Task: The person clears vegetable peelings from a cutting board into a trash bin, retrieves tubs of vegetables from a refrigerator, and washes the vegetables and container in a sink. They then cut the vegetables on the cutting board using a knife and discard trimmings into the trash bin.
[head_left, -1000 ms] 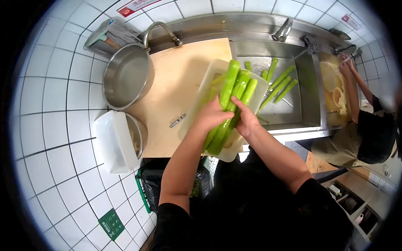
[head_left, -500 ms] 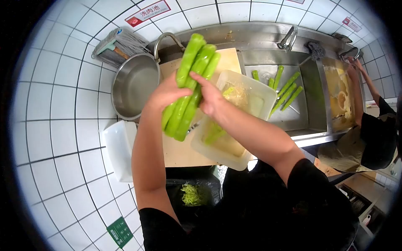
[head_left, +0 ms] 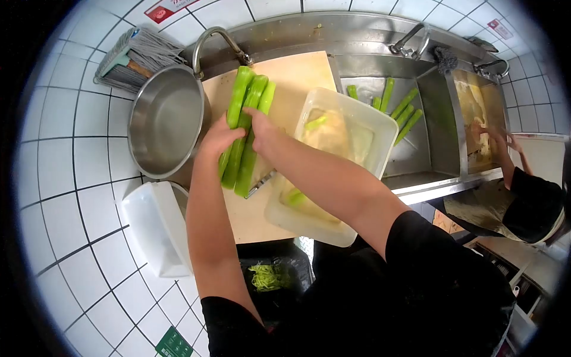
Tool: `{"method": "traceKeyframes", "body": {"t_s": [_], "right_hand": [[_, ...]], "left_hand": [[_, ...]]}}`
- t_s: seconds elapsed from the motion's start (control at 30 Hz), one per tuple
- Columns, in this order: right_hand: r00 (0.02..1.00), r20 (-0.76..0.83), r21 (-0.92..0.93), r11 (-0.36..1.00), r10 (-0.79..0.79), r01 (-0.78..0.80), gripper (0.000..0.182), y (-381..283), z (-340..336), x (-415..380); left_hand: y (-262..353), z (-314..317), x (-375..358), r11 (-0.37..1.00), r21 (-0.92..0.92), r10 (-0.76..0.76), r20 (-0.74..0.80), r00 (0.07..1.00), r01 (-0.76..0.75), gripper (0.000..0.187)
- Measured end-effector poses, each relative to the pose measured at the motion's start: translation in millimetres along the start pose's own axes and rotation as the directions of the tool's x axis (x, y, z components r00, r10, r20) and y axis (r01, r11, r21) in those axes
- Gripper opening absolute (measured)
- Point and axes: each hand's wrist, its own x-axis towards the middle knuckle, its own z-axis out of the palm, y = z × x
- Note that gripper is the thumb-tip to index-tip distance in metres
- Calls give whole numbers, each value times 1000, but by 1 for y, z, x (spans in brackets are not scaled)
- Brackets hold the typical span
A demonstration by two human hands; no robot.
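Lying lengthwise over the wooden cutting board (head_left: 297, 77), a bundle of peeled green stems (head_left: 245, 128) is gripped from both sides. The left hand (head_left: 217, 140) is wrapped around the bundle's left edge, and the right hand (head_left: 260, 130) is clasped over its right edge, so both hands are closed on the stems about midway along their length. The bundle's top ends point toward the curved faucet (head_left: 217, 38), and its lower ends sit just above a small metal peeler (head_left: 260, 183) that lies on the board.

Just right of the bundle stands a clear plastic tub (head_left: 380, 128) holding pale scraps, a short green piece and some water; it overlaps the board's right edge. Left of the bundle, a large steel pot (head_left: 163, 122) sits beside the board, and a white plastic container (head_left: 157, 229) stands just below the pot. Behind the pot, a mop head (head_left: 134, 56) leans against the white tiled wall.

Beyond the tub, a steel sink basin (head_left: 416, 152) holds several more green stems (head_left: 398, 113). In the next basin to the right, another person's hand (head_left: 491, 135) rests among pale vegetable pieces. Below the table edge, a dark bag (head_left: 270, 276) holds green peelings.
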Motion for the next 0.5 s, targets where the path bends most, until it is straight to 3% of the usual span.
{"method": "traceKeyframes", "body": {"t_s": [0.1,0.17,0.2,0.3,0.37,0.43,0.5], "right_hand": [[994,-102,-41,999,-23,19,56,1,4,12],[974,-211,-155,987,-80,47,56,4,8,10],[981,-183,-188,982,-61,27,57,4,8,11],[992,-125,-317,948,-16,-25,59,-6,3,9],[991,-131,-429,901,3,-59,60,-23,6,-18],[996,11,-559,825,-87,79,63,-56,11,-83],[923,175,-809,484,-344,333,57,-86,-18,-88]], "left_hand": [[22,17,-11,919,383,-33,-150,988,89,58],[-34,32,8,802,595,176,-325,929,57,57],[-53,36,14,722,688,287,-386,877,67,56],[-55,41,7,738,628,121,-484,867,248,58],[-56,40,-4,725,666,224,-472,853,178,58],[-19,39,-38,727,680,310,-453,836,98,60],[24,48,-78,764,644,390,-512,765,41,57]]}}
